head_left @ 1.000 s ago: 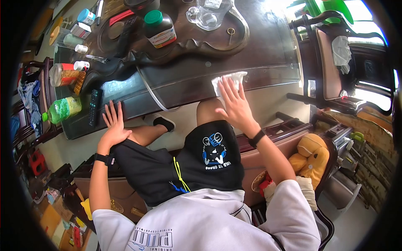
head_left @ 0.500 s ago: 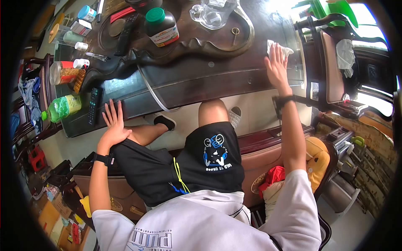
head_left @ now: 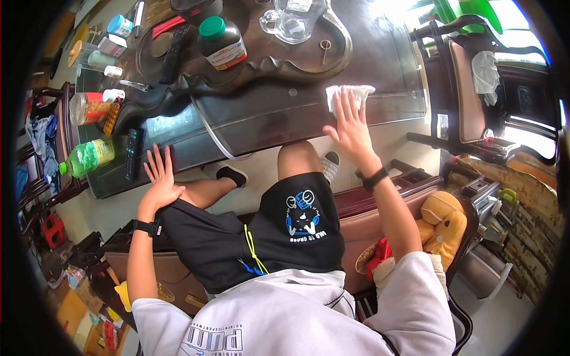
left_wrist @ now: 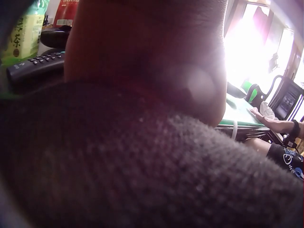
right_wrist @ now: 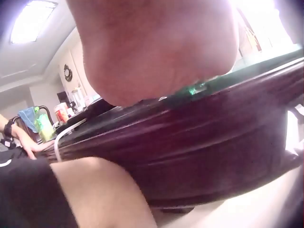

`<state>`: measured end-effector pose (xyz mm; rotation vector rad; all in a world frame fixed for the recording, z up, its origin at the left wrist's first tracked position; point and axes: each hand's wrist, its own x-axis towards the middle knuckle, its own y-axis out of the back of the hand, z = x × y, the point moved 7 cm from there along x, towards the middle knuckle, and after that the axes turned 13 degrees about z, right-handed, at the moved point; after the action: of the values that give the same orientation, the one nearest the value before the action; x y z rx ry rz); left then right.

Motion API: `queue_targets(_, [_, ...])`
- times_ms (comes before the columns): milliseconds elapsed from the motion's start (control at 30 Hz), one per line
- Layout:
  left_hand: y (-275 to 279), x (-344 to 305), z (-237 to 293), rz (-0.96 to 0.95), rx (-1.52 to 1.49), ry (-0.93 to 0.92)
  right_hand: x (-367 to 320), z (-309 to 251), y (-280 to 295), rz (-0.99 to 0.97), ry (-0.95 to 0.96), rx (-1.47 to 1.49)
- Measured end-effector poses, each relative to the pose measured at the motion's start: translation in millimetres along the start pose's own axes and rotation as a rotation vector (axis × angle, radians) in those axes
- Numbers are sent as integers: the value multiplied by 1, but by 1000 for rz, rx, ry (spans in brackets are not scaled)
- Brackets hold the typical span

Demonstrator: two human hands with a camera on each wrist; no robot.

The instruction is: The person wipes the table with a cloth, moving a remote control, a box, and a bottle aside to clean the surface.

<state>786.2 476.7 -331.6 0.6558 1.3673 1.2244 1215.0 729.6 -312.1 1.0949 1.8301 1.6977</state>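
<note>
Left hand point(head_left: 160, 180) spread, the straight-fingered right hand point(head_left: 351, 132) should press the crumpled white tissue point(head_left: 367, 92) evenly over the glossy dark surface point(head_left: 267, 115).

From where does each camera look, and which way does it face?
Head: worn on the head, facing forward and down at the table; left hand, right hand, legs and shirt show.
Left wrist: worn there, looking past blurred skin across the table; remote control at left, right hand at right edge.
Right wrist: worn there, looking along the table's edge; blurred skin, left hand and bare knee show.
Both wrist views share the green bottle.
</note>
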Motion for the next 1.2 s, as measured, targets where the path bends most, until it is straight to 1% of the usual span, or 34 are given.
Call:
queue_targets(67, [0, -1, -1, 1, 0, -3, -19, -5, 14, -19, 6, 24])
queue_targets(133, [0, -1, -1, -4, -9, -3, -35, 0, 21, -146, 14, 38])
queue_targets(200, [0, 0, -1, -4, -8, -3, -41, 15, 28, -151, 12, 43])
queue_targets(300, [0, -1, -1, -7, -14, -7, -43, 43, 28, -130, 3, -43])
queue_targets(433, [1, -2, 1, -7, -22, -9, -21, 86, 25, -20, -85, -39])
queue_targets(533, [1, -1, 0, -4, -31, -9, 5, 122, 8, 20, -226, -74])
queue_targets(567, [1, -2, 0, -1, -29, -7, 17, 131, 1, 45, -265, -42])
queue_targets(600, [1, -2, 0, -4, -30, -7, 29, 131, -6, 49, -264, -38])
queue_targets(667, [1, -1, 0, -6, -31, -9, 44, 133, -15, 55, -407, -139])
queue_targets(700, [1, -1, 0, -6, -33, -8, 50, 126, -17, 77, -428, -113])
queue_targets(733, [1, -1, 1, -7, -34, -8, 54, 115, -18, 74, -406, -128])
queue_targets(867, [-1, -1, 1, -17, -29, 1, 44, 46, -24, 110, -156, -79])
queue_targets(900, [-1, -1, 0, -5, -29, -6, 36, 29, -21, 123, -130, -24])
queue_targets(933, [-1, -1, -1, 8, -26, -14, 28, 12, -16, 95, -97, -25])
queue_targets(1000, [-2, -1, -2, 3, -28, -9, 11, -11, -9, 36, -72, 64])
queue_targets(1067, [-2, -2, -2, -1, -30, -6, -3, -21, -1, 9, -41, 45])
queue_targets(1133, [-2, 0, -2, -9, -26, 5, -16, -28, 6, -83, 38, 52])
queue_targets(1200, [-1, -1, -1, -11, -19, 5, -26, -23, 14, -83, 60, 63])
